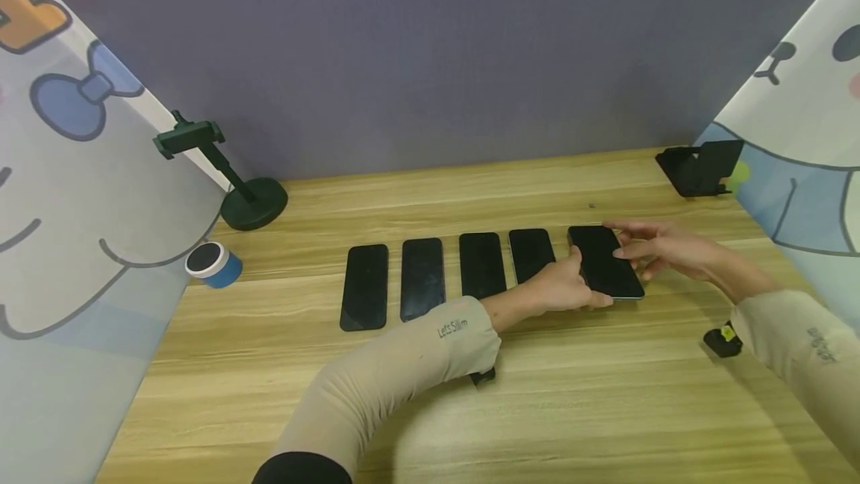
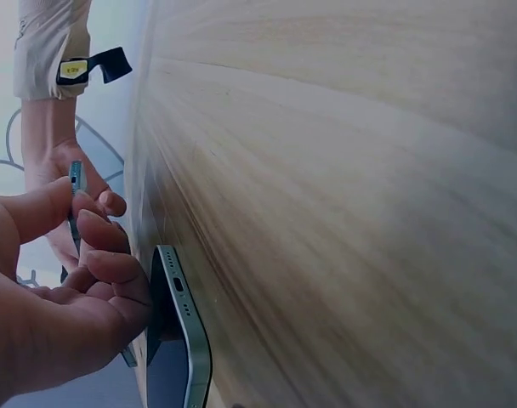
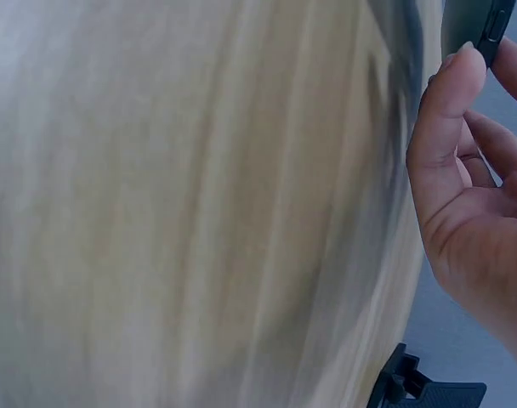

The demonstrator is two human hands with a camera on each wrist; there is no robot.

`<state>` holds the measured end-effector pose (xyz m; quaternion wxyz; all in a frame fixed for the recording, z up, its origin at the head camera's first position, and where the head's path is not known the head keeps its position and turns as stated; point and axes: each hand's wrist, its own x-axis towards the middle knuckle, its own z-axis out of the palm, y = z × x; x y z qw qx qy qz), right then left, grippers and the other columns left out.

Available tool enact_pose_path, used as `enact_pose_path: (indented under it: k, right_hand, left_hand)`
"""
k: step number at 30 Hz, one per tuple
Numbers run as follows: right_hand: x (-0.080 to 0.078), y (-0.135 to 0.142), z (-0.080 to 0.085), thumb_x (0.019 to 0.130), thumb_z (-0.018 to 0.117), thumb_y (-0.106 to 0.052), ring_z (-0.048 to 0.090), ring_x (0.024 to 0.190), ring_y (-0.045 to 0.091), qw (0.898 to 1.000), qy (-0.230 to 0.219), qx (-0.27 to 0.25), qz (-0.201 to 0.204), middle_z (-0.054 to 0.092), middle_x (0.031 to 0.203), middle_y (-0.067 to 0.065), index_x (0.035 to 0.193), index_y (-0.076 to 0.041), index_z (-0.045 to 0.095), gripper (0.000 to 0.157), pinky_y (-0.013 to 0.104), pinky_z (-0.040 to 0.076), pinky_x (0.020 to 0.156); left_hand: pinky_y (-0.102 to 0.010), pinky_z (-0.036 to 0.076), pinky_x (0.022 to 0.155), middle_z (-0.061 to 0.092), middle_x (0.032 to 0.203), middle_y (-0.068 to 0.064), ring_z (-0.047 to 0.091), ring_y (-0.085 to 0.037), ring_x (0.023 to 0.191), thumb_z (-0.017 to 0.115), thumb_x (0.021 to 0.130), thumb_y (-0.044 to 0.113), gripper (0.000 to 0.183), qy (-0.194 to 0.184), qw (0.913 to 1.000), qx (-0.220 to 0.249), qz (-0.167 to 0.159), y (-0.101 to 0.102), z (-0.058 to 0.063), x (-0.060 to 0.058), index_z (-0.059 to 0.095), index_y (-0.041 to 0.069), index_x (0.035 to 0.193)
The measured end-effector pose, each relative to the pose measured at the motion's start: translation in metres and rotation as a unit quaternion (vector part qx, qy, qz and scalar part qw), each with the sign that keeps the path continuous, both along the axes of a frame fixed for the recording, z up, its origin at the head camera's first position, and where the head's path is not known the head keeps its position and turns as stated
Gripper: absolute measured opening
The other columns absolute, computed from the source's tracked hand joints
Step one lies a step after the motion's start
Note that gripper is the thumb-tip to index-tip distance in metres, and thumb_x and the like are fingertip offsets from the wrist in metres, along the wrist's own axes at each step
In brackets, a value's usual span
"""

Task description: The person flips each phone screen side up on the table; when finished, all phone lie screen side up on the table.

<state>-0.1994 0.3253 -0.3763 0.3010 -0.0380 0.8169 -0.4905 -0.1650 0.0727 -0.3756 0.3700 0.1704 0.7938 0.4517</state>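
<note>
A black smartphone (image 1: 608,264) at the right end of a row is held up between both hands, its dark screen facing up. My left hand (image 1: 563,282) pinches its lower left part; in the left wrist view the thumb and fingers grip the phone's thin edge (image 2: 76,180). From the other side, my right hand (image 1: 661,249) grips the right edge, thumb on the screen side; in the right wrist view only a corner of the phone (image 3: 499,21) shows. Left of it lie more smartphones, the nearest one (image 1: 531,251) partly behind the left hand.
Further phones (image 1: 364,287) continue the row leftward, some partly covered by the left arm. A dark green phone stand (image 1: 251,204) and a blue-and-white round tub (image 1: 215,265) stand at left. A black folding stand (image 1: 702,168) sits at the back right, near the wall panels.
</note>
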Motion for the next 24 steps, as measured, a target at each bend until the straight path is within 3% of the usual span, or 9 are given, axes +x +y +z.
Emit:
enact_pose_path:
  k: [4, 10, 14, 18, 24]
  right_hand:
    - [-0.003, -0.002, -0.005, 0.101, 0.061, -0.022, 0.049, 0.071, 0.014, 1.0, -0.013, -0.007, 0.006, 0.031, 0.121, 0.01, 0.163, -0.014, 0.014, 0.078, 0.034, 0.055, 0.063]
    - [-0.005, -0.004, -0.008, 0.101, 0.061, -0.023, 0.047, 0.069, 0.012, 1.0, -0.021, -0.011, 0.01, 0.032, 0.117, 0.009, 0.163, -0.015, 0.014, 0.078, 0.033, 0.053, 0.061]
    - [-0.005, -0.007, -0.006, 0.1, 0.063, -0.023, 0.048, 0.07, 0.012, 1.0, -0.021, -0.003, 0.011, 0.031, 0.121, 0.01, 0.163, -0.015, 0.014, 0.08, 0.033, 0.053, 0.061]
    - [-0.005, -0.01, -0.003, 0.099, 0.064, -0.025, 0.048, 0.069, 0.012, 1.0, -0.018, 0.008, 0.017, 0.033, 0.117, 0.01, 0.163, -0.015, 0.015, 0.081, 0.034, 0.053, 0.06]
    - [-0.006, -0.012, -0.002, 0.099, 0.064, -0.026, 0.047, 0.065, 0.013, 0.999, -0.013, 0.028, 0.021, 0.035, 0.115, 0.01, 0.163, -0.014, 0.016, 0.081, 0.034, 0.053, 0.06]
  left_hand:
    - [-0.027, 0.052, 0.076, 0.072, 0.084, 0.001, 0.065, -0.012, 0.077, 0.073, 0.093, 0.034, 0.103, -0.007, 0.9999, -0.011, 0.008, 0.001, -0.001, -0.001, 0.0, 0.018, 0.163]
    - [-0.034, 0.054, 0.094, 0.077, 0.094, 0.002, 0.072, -0.018, 0.093, 0.073, 0.092, 0.038, 0.101, -0.009, 0.9989, -0.044, 0.011, 0.004, -0.002, -0.003, 0.002, 0.019, 0.163]
    - [-0.029, 0.055, 0.076, 0.075, 0.083, 0.001, 0.069, -0.016, 0.079, 0.071, 0.093, 0.037, 0.102, 0.015, 0.998, -0.061, 0.002, 0.005, -0.004, -0.002, 0.001, 0.015, 0.163]
    - [-0.027, 0.045, 0.055, 0.07, 0.07, 0.001, 0.064, -0.015, 0.064, 0.071, 0.094, 0.037, 0.103, 0.047, 0.9953, -0.085, -0.003, 0.007, -0.003, 0.0, 0.0, 0.01, 0.162]
    - [-0.026, 0.045, 0.055, 0.071, 0.069, 0.005, 0.064, -0.012, 0.064, 0.073, 0.093, 0.036, 0.103, 0.058, 0.9935, -0.097, 0.008, 0.01, 0.0, 0.003, 0.001, 0.01, 0.162]
